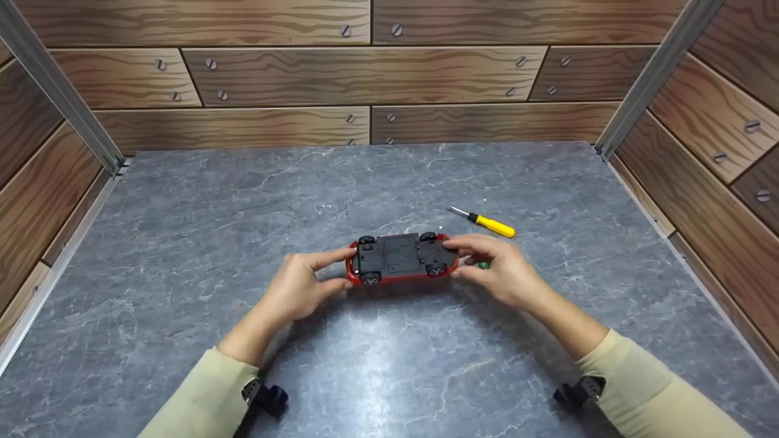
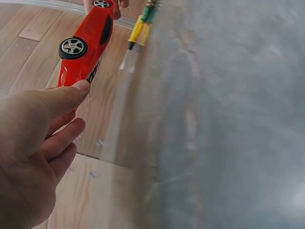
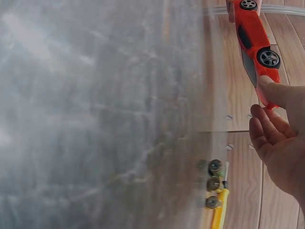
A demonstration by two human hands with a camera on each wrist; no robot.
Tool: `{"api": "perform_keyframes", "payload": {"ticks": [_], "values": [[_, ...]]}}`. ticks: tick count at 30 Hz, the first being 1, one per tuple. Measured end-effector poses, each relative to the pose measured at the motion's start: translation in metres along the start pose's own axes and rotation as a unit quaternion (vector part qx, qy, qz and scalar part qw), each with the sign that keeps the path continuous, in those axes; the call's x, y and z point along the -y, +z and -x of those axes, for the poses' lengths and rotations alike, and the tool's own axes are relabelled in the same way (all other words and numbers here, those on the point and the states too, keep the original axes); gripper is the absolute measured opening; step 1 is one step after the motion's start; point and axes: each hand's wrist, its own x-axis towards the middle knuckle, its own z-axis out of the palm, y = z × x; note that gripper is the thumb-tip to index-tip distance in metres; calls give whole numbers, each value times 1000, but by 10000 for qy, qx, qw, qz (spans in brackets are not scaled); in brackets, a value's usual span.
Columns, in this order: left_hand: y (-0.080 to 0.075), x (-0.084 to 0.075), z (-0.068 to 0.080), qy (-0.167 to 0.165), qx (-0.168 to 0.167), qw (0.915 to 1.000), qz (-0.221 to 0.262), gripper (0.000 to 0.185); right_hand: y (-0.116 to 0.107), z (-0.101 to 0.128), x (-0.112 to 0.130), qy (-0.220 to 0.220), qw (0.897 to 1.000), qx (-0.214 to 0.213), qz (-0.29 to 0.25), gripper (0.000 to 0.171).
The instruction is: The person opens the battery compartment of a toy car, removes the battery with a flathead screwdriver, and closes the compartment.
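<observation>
A red toy car (image 1: 398,258) is held bottom up above the table, its black underside and wheels facing the head camera. My left hand (image 1: 298,286) pinches its left end between thumb and fingers. At the other end, my right hand (image 1: 505,271) grips the car the same way. Both wrist views show the car's red side, with the left thumb (image 2: 71,95) and the right thumb (image 3: 271,88) against the body. A small green thing (image 1: 484,265) is mostly hidden behind the right hand; its kind cannot be made out.
A yellow-handled screwdriver (image 1: 496,226) lies behind the right hand, shaft pointing to the back left. Small pale bits (image 1: 440,227) lie near it. Several round dark pieces (image 3: 214,183) show beside the screwdriver in the right wrist view. Wood-patterned walls (image 1: 365,76) enclose the grey table (image 1: 243,201).
</observation>
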Motion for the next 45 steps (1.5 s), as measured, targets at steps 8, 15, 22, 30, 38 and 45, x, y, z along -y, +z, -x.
{"api": "perform_keyframes", "payload": {"ticks": [8,15,22,30,38,45], "values": [[-20,-17,-1,244,46,9989,398,53,-9,-1,12,-298,9990,-256,-215,44],[-35,-34,-3,327,47,9967,748,43,-19,1,27,4,9980,-396,-486,41],[-44,-47,-9,219,-249,9933,1103,38,-21,-1,37,128,9974,-553,-447,37],[-53,-59,-19,-124,-367,9935,1074,39,-22,-7,42,119,9957,-636,-667,33],[-60,-70,-27,-470,-297,9940,945,42,-22,-15,45,-12,9953,-687,-688,31],[-59,-71,-33,-790,-293,9915,993,42,-19,-20,42,67,9951,-624,-767,32]]}}
